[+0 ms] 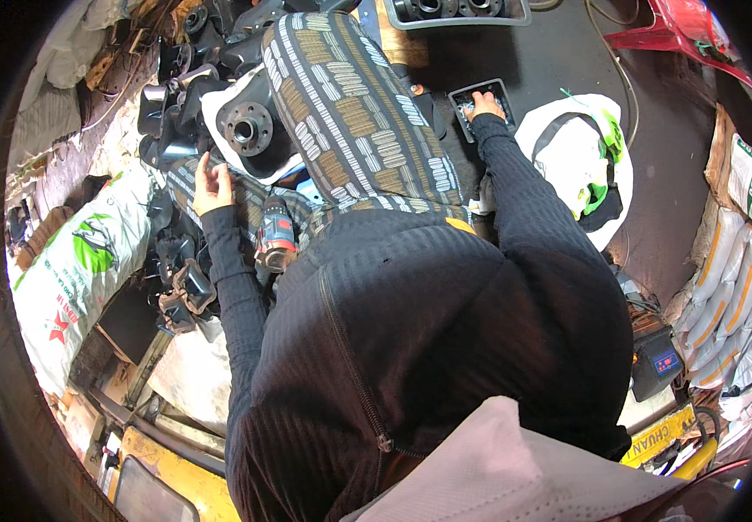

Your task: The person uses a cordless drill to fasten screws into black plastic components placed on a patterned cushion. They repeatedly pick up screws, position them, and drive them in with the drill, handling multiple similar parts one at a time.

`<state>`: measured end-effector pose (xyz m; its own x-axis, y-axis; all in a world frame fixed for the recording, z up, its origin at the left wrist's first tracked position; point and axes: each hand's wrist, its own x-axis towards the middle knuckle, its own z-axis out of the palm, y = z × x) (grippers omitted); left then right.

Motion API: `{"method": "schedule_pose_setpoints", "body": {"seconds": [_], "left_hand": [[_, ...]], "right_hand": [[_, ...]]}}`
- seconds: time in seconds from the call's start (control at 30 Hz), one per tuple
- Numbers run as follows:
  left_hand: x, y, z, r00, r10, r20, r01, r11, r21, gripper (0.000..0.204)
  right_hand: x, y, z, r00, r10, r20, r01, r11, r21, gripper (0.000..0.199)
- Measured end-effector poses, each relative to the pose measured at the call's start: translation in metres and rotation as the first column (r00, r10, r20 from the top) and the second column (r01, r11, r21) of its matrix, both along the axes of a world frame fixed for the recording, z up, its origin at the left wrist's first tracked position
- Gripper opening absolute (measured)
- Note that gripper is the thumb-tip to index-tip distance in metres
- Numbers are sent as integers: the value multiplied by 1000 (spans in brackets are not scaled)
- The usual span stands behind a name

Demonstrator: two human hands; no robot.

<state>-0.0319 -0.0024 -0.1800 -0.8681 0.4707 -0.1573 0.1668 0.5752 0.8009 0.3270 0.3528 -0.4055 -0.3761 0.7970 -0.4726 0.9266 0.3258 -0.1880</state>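
Note:
My left hand (213, 185) is raised beside a black part with a round, drilled flange (246, 129). Its index finger is stretched out, the others are partly bent, and nothing shows in it. That part lies by my patterned trouser leg (350, 104), on something white. Over on the right, my right hand (485, 106) reaches into a small dark tray (454, 97) of little metal pieces. Its fingers are bent down and drawn together among them; what they pinch is too small to make out. A red and grey cordless drill (277, 233) rests between my left forearm and my body.
Many black moulded parts (186, 104) are heaped at the left. A grey bin (458, 22) with more flanged parts stands at the far side. A white and green sack (571, 161) lies right of the tray, and a red plastic chair or stool (654, 39) stands beyond.

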Motion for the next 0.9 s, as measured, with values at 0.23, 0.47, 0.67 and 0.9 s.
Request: {"method": "schedule_pose_setpoints", "body": {"seconds": [0.23,0.47,0.67,0.9], "left_hand": [[2,0,4,1000,-4,-7,4,1000,21,42],[-2,-4,3,989,18,145,-30,996,81,44],[-7,-5,8,988,25,154,-37,996,76,45],[1,-16,19,962,52,270,-91,987,134,43]], "right_hand": [[4,7,-12,999,-17,-34,16,999,-38,30],[23,18,-25,878,-422,-227,374,899,-227,25],[32,18,-36,462,-855,-235,512,473,-717,13],[33,26,-20,-109,-993,-41,468,-15,-884,10]]}}
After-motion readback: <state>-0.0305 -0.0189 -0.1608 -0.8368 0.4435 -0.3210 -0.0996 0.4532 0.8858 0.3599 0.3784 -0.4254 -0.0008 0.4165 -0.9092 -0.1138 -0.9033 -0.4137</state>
